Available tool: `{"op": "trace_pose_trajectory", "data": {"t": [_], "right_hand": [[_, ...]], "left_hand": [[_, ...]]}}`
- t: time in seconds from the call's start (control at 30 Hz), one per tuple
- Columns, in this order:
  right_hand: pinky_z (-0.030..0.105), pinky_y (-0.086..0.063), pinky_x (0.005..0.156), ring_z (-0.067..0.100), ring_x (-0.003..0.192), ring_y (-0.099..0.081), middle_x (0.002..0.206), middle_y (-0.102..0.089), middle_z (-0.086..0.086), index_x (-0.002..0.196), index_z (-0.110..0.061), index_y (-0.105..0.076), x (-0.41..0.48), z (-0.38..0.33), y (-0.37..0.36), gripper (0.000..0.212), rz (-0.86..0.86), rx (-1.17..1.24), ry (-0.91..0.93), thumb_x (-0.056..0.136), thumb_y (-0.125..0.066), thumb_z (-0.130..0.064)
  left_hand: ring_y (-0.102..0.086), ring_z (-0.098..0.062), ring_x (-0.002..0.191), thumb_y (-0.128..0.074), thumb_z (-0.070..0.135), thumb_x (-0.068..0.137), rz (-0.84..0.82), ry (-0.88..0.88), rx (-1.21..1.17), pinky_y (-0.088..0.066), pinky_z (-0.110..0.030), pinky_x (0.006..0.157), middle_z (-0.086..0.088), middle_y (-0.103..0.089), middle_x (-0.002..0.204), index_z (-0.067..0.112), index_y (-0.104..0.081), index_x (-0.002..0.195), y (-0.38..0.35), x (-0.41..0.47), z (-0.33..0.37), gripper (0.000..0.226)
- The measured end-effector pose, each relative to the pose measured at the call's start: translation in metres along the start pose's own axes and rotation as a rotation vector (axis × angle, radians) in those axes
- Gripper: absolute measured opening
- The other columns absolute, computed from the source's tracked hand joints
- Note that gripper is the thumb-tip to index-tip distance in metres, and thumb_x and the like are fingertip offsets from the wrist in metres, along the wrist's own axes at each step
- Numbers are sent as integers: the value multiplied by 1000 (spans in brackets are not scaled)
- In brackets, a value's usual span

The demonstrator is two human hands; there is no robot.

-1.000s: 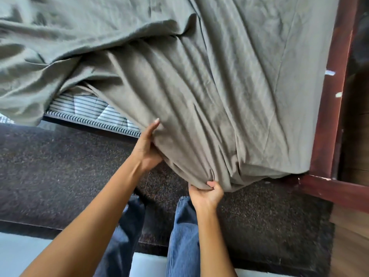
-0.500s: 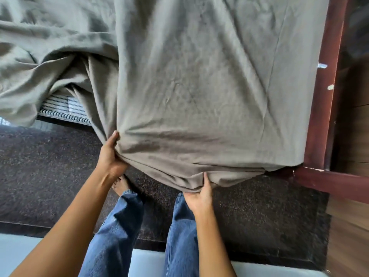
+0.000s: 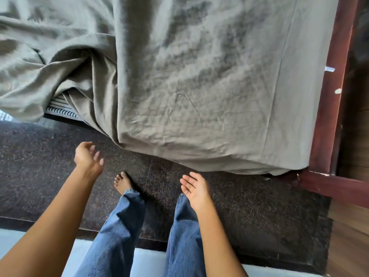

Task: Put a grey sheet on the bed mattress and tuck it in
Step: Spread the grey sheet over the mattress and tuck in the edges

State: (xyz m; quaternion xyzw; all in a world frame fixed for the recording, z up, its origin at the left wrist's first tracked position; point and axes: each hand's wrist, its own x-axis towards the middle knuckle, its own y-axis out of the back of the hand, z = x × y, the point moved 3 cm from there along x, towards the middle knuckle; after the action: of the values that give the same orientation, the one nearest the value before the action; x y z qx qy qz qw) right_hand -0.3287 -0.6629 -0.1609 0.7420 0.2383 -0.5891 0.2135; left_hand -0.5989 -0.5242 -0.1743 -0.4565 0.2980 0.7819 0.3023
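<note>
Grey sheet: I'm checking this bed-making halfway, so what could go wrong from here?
The sheet is bunched on the left, and the striped mattress shows beneath; tucking it as it lies could trap folds or leave that edge bare.
Neither the left hand nor the right hand holds the cloth, so the smooth part by the wooden frame may slip loose.
The bare foot stands near the hanging fold and might catch it.

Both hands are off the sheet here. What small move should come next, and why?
Probably the left hand reaches for the bunched sheet further left: the striped mattress edge shows uncovered there, while the part near the bed frame looks tucked.
</note>
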Motion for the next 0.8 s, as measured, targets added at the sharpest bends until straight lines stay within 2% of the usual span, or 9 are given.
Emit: {"op": "trace_pose_trajectory", "data": {"t": [0.1,0.17,0.23,0.33,0.47,0.57,0.67,0.73,0.8], "right_hand": [[28,-47,66,22,76,-61,87,-63,11,117,-3,-55,-9,-5,-32,26,-43,-55,29,97,-42,-15],[28,-48,67,21,75,-62,86,-65,10,110,-5,-57,-18,-8,-63,20,-120,-74,49,96,-46,-14],[28,-48,66,20,74,-62,85,-66,9,103,-6,-58,-29,-9,-101,15,-204,-89,74,94,-48,-13],[28,-48,66,20,75,-62,86,-65,8,101,-7,-58,-39,-5,-158,14,-275,-123,93,94,-48,-13],[26,-49,63,18,70,-63,83,-65,7,103,-7,-56,-47,12,-220,15,-296,-204,90,94,-47,-14],[25,-46,57,18,64,-60,76,-63,7,92,-10,-56,-55,22,-253,8,-264,-262,166,93,-48,-10],[22,-40,50,16,57,-56,72,-58,8,96,-8,-54,-59,27,-277,11,-221,-341,292,93,-45,-3],[21,-38,47,15,54,-55,73,-59,8,104,-7,-54,-59,28,-290,15,-224,-407,348,93,-44,-2],[23,-40,52,16,58,-57,76,-62,8,106,-7,-55,-60,28,-304,18,-254,-470,377,94,-43,-2]], "left_hand": [[-56,-9,82,-48,20,88,69,-253,50,-37,-23,63,12,-59,83,20,-59,93,1,7,26,13],[-57,-7,74,-50,17,89,7,-416,155,-37,-21,57,7,-62,85,13,-59,109,-5,7,40,22],[-58,-8,70,-53,24,92,-129,-464,268,-38,-21,55,-1,-63,87,11,-58,101,-14,4,51,16],[-53,-7,55,-59,30,91,-250,-364,335,-35,-22,49,-1,-56,70,16,-54,78,-19,6,63,20],[-47,-3,36,-60,16,91,-187,-386,399,-35,-21,42,-6,-52,64,14,-49,68,-3,27,74,25],[-63,-23,70,-54,21,89,85,-431,613,-45,-33,65,-13,-64,82,10,-58,82,37,46,83,13],[-56,-35,104,-49,11,88,252,-256,634,-43,-35,84,-16,-61,111,8,-58,109,79,64,79,23],[-53,-34,112,-47,8,89,283,-202,572,-42,-36,92,-16,-57,123,9,-52,123,90,68,79,34],[-54,-30,114,-42,16,93,186,-305,530,-41,-37,98,-12,-59,126,12,-57,121,80,72,91,32]]}}
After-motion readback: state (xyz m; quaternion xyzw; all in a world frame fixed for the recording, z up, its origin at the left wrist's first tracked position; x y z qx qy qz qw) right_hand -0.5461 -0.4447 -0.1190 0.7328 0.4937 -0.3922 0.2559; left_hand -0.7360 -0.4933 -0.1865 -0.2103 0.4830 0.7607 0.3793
